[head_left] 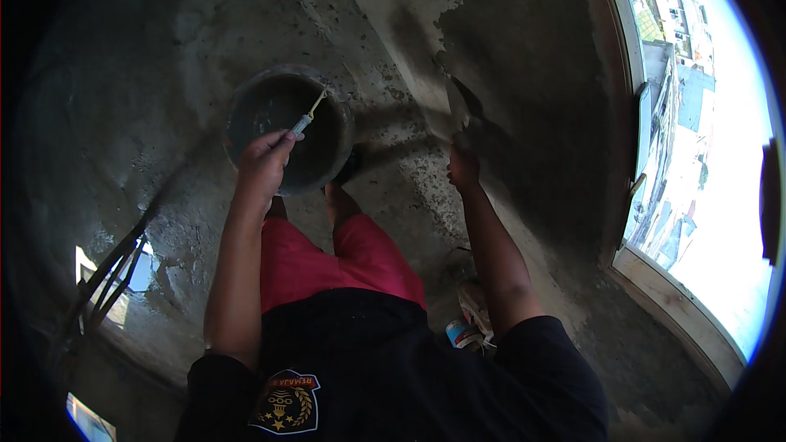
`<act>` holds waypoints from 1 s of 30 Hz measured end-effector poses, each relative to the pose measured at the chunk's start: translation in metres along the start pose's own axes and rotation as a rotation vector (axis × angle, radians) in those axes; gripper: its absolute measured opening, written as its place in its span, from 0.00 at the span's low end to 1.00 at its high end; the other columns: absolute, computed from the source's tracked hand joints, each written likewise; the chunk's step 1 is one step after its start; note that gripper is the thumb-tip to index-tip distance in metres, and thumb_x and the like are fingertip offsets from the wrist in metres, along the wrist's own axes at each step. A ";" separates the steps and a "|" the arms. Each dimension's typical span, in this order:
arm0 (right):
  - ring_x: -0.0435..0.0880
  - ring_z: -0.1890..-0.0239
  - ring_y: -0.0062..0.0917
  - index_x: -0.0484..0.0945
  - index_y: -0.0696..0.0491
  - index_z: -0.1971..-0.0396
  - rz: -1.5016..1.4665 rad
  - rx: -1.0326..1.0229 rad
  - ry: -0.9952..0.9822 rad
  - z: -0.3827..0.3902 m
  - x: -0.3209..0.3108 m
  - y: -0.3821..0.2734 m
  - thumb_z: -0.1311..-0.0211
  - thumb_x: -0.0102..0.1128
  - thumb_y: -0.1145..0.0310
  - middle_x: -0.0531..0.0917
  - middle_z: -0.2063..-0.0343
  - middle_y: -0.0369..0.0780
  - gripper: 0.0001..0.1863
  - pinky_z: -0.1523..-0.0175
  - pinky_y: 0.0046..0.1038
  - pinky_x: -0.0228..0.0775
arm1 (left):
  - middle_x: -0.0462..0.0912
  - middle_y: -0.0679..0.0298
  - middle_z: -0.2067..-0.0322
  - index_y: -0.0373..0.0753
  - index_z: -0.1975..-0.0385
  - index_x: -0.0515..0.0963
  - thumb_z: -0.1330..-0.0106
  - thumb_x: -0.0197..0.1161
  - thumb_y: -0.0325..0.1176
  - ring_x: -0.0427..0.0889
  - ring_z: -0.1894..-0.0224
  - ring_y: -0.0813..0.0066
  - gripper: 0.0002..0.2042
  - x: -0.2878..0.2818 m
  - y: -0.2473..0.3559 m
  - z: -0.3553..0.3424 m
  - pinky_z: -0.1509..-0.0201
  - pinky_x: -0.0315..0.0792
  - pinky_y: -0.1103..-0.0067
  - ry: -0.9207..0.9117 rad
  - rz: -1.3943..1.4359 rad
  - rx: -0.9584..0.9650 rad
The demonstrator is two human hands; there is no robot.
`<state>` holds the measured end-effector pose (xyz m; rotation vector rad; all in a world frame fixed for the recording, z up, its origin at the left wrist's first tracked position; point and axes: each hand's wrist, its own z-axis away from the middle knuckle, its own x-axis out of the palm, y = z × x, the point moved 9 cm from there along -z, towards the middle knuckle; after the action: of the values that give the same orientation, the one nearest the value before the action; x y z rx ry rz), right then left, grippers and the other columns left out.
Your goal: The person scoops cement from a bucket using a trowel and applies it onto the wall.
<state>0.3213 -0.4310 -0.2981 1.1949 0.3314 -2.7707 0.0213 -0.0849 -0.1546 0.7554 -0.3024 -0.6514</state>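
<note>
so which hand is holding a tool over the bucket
The left hand: it grips a light-handled tool over the round dark bucket. The right hand instead presses a trowel against the dark wet plaster patch.

Head fisheye, looking steeply down, close above hands.
</note>
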 end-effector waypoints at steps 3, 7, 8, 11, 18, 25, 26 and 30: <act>0.81 0.70 0.41 0.72 0.44 0.53 0.288 -0.297 0.070 -0.030 -0.004 -0.009 0.33 0.37 0.58 0.80 0.75 0.47 0.16 0.65 0.43 0.71 | 0.59 0.79 0.84 0.36 0.64 0.80 0.34 0.53 0.33 0.55 0.82 0.91 0.10 0.007 0.002 -0.005 0.79 0.49 0.87 -0.038 0.007 0.018; 0.81 0.69 0.42 0.72 0.44 0.51 0.462 -0.389 0.231 -0.048 -0.038 -0.054 0.34 0.38 0.60 0.80 0.73 0.47 0.16 0.64 0.43 0.71 | 0.59 0.79 0.84 0.36 0.64 0.80 0.34 0.54 0.33 0.55 0.81 0.91 0.10 0.002 -0.001 -0.001 0.79 0.49 0.87 -0.020 -0.009 0.014; 0.81 0.68 0.42 0.72 0.43 0.50 0.616 -0.391 0.204 -0.056 -0.044 -0.049 0.34 0.38 0.60 0.80 0.72 0.47 0.17 0.64 0.44 0.71 | 0.59 0.79 0.84 0.36 0.64 0.80 0.34 0.54 0.33 0.55 0.81 0.91 0.10 0.003 -0.001 -0.002 0.79 0.49 0.87 -0.024 -0.008 0.015; 0.81 0.67 0.42 0.72 0.43 0.50 0.671 -0.366 0.216 -0.045 -0.034 -0.018 0.34 0.38 0.60 0.80 0.70 0.48 0.17 0.63 0.44 0.71 | 0.57 0.80 0.85 0.34 0.61 0.79 0.34 0.53 0.35 0.52 0.82 0.92 0.12 0.008 -0.005 -0.003 0.78 0.45 0.88 -0.035 0.027 0.004; 0.80 0.65 0.42 0.70 0.44 0.47 0.704 -0.457 0.257 -0.002 -0.007 -0.044 0.34 0.40 0.62 0.79 0.67 0.50 0.18 0.62 0.43 0.72 | 0.60 0.79 0.84 0.36 0.64 0.80 0.35 0.54 0.34 0.55 0.81 0.91 0.10 -0.004 0.001 0.000 0.78 0.50 0.87 -0.010 0.016 0.002; 0.80 0.65 0.42 0.69 0.46 0.47 0.258 -0.188 -0.021 -0.053 -0.034 -0.057 0.35 0.40 0.60 0.79 0.67 0.48 0.18 0.63 0.42 0.71 | 0.57 0.80 0.85 0.35 0.62 0.79 0.35 0.54 0.36 0.52 0.82 0.91 0.12 -0.004 -0.010 0.008 0.78 0.46 0.87 0.007 0.000 -0.061; 0.80 0.66 0.43 0.69 0.47 0.49 0.379 -0.313 0.176 -0.039 -0.040 -0.073 0.34 0.39 0.59 0.80 0.67 0.48 0.18 0.63 0.43 0.71 | 0.57 0.80 0.85 0.35 0.62 0.79 0.35 0.54 0.36 0.52 0.82 0.91 0.12 -0.010 -0.012 0.011 0.78 0.46 0.87 0.020 -0.002 -0.065; 0.76 0.79 0.35 0.72 0.54 0.62 0.020 -0.183 0.299 -0.046 -0.024 0.053 0.38 0.44 0.49 0.75 0.80 0.44 0.21 0.73 0.37 0.68 | 0.58 0.80 0.85 0.35 0.63 0.80 0.35 0.55 0.35 0.54 0.82 0.91 0.11 0.019 -0.002 0.001 0.78 0.48 0.87 -0.058 0.044 -0.027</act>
<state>0.3797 -0.4716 -0.3193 1.5515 0.5812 -2.4772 0.0342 -0.0989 -0.1552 0.7029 -0.3612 -0.6356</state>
